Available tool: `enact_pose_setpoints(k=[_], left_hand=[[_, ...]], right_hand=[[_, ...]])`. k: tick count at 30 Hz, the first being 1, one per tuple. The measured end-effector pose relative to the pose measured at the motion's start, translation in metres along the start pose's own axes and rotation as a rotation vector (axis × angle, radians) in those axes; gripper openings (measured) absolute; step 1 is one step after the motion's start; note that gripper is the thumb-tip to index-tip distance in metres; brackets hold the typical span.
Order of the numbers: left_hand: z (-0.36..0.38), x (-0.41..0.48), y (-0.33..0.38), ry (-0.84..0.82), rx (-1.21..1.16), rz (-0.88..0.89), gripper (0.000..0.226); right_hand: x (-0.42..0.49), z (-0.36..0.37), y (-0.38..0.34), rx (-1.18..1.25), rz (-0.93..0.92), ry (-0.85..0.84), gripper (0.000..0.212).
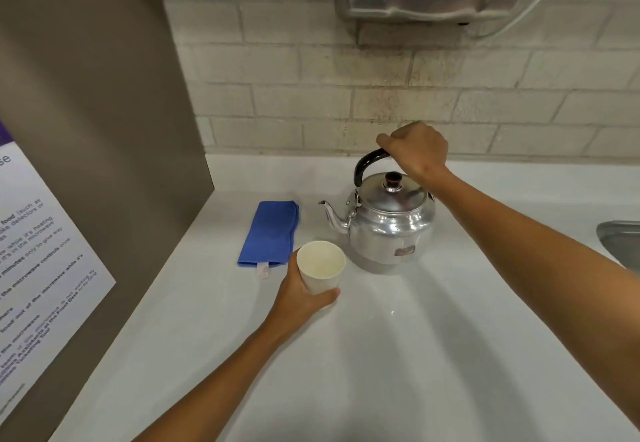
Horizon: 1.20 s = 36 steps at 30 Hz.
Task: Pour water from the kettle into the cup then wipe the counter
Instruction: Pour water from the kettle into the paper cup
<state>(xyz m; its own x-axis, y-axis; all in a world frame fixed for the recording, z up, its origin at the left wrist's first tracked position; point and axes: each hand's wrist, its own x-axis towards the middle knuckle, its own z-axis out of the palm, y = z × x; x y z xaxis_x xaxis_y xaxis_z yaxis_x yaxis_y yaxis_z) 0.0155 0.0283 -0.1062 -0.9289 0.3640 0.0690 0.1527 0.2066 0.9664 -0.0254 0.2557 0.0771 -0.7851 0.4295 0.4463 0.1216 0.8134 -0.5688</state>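
I have my right hand (pixel 415 150) clenched around the black handle of the aluminium kettle (pixel 388 223), which sits upright on the white counter (pixel 381 355). My left hand (pixel 301 292) grasps the white paper cup (pixel 320 266) just in front of the kettle's spout. A folded blue cloth (pixel 270 232) lies left of the kettle.

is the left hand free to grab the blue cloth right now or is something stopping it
Probably not yet. The left hand is wrapped around the paper cup. The blue cloth lies flat just beyond it with nothing between them, so once the cup is released the way looks clear.
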Motion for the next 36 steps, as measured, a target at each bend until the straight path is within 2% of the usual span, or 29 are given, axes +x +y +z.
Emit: enact_pose_setpoints(k=[13,36], left_hand=[[0.011,0.007,0.003,-0.001,-0.026,-0.006,0.082],[0.015,0.013,0.000,0.015,-0.039,0.009,0.077]], right_hand=[[-0.012,-0.038,-0.018,-0.197,-0.372,-0.011,0.043],[-0.026,-0.035,-0.051,-0.404,-0.642,-0.081,0.037]])
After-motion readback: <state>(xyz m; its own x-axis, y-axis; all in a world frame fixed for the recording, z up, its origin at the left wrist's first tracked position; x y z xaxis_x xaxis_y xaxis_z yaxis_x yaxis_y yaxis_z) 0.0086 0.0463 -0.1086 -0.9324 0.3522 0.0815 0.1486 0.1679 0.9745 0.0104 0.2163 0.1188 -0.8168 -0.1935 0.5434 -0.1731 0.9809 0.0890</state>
